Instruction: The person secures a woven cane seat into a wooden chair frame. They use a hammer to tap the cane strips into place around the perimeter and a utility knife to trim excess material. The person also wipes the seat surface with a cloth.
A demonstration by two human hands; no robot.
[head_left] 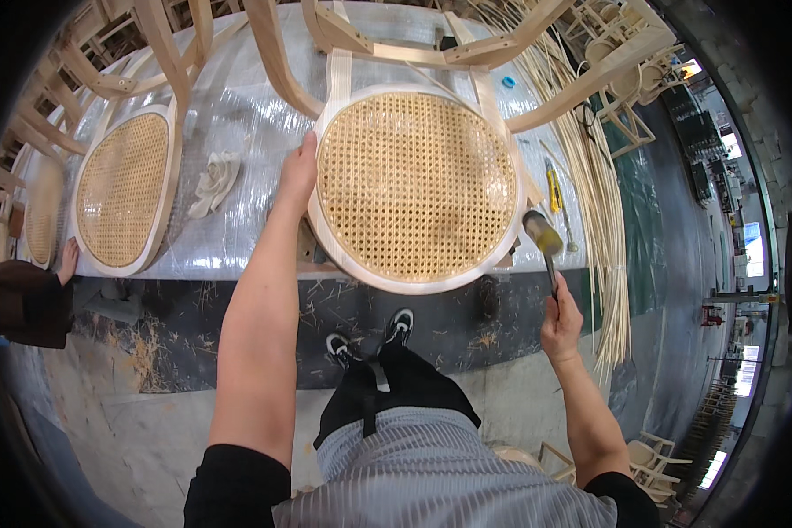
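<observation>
In front of me on the table lies a pale wooden chair with a round woven cane seat (418, 185), its legs and rails toward the far side. My left hand (298, 169) grips the left rim of the seat frame, its fingertips partly hidden by the wood. Wrapped round the handle of a mallet (546, 236) is my right hand (561, 321). The mallet's yellowish head is beside the seat's lower right rim; whether it touches the wood, I cannot tell.
A second cane-seated chair (125, 189) stands left, with a crumpled white cloth (215, 183) between. A co-worker's hand (69, 260) is at the far left. Right of my seat lie a yellow utility knife (554, 190) and long cane strips (609, 264). Plastic film covers the table (246, 114).
</observation>
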